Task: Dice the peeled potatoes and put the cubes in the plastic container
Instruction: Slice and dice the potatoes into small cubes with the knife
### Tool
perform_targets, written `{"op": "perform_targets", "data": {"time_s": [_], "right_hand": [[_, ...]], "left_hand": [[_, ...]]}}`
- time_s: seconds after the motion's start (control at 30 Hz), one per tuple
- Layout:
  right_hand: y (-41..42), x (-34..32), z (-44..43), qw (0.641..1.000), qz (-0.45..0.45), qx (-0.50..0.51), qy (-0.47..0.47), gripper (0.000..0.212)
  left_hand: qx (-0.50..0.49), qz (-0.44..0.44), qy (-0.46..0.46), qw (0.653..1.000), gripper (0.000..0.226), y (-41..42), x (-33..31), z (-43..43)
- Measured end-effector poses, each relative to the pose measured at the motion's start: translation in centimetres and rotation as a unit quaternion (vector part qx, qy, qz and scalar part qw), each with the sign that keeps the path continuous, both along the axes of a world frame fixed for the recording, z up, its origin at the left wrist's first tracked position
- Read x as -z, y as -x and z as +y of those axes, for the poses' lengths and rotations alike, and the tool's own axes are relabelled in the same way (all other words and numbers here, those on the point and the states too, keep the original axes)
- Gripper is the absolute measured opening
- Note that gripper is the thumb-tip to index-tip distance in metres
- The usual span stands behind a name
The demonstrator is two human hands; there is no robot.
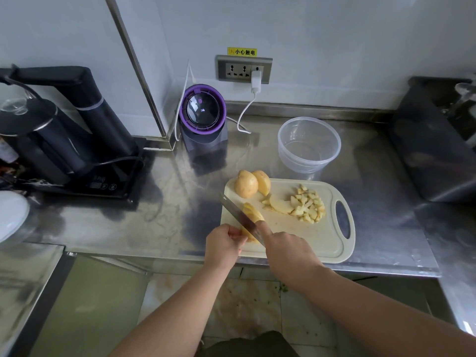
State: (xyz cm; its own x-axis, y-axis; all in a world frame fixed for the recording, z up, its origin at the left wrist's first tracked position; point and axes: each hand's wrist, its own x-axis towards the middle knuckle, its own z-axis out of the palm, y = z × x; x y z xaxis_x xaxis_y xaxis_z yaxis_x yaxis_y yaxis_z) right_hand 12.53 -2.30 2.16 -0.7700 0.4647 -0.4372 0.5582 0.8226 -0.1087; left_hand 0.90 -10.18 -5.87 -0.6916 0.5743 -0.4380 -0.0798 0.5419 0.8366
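A pale cutting board (309, 240) lies at the counter's front edge. My right hand (286, 251) grips a knife (237, 215), forefinger along its spine, and the blade is set into a potato piece (253, 213) near the board's left side. My left hand (224, 244) holds that piece with curled fingers at its near end. A whole potato (246, 186) and a potato half (263, 182) sit at the board's far left corner. A slice (279, 204) and a heap of cubes (309, 207) lie on the board's right half. Beyond the board stands the clear plastic container (309, 143), holding nothing.
A purple-rimmed appliance (203, 117) with a white cable stands at the back wall under a socket strip (243, 69). A black kettle set (59, 135) fills the counter's left. A dark metal sink unit (435, 140) is at the right. A white lid (11, 212) lies far left.
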Motion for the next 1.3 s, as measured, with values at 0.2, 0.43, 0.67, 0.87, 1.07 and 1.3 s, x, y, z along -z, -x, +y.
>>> {"op": "perform_targets", "data": {"time_s": [0.2, 0.43, 0.67, 0.87, 1.07, 1.3], "right_hand": [[0.3, 0.4, 0.0, 1.000, -0.005, -0.005, 0.005, 0.067], [1.3, 1.6, -0.1, 1.000, -0.024, -0.015, 0.011, 0.066], [1.1, 2.5, 0.0, 0.999, -0.034, 0.001, 0.013, 0.064], [0.0, 1.3, 0.5, 0.999, 0.018, 0.024, 0.020, 0.062], [-0.1, 0.3, -0.2, 1.000, 0.011, -0.005, 0.000, 0.060], [-0.2, 0.5, -0.4, 1.000, 0.000, 0.002, 0.005, 0.067]], "left_hand": [[0.013, 0.021, 0.011, 1.000, 0.011, 0.2, 0.1, 0.1], [0.009, 0.021, 0.011, 1.000, 0.014, 0.1, 0.3, 0.0], [0.016, 0.040, 0.007, 0.999, 0.007, -0.1, 0.3, -0.1], [0.019, 0.025, 0.012, 0.999, 0.010, 0.0, 0.3, -0.1], [-0.017, 0.009, -0.005, 1.000, 0.017, -0.4, 0.5, -0.2], [-0.019, 0.014, -0.003, 1.000, 0.022, -0.4, 0.6, -0.2]]}}
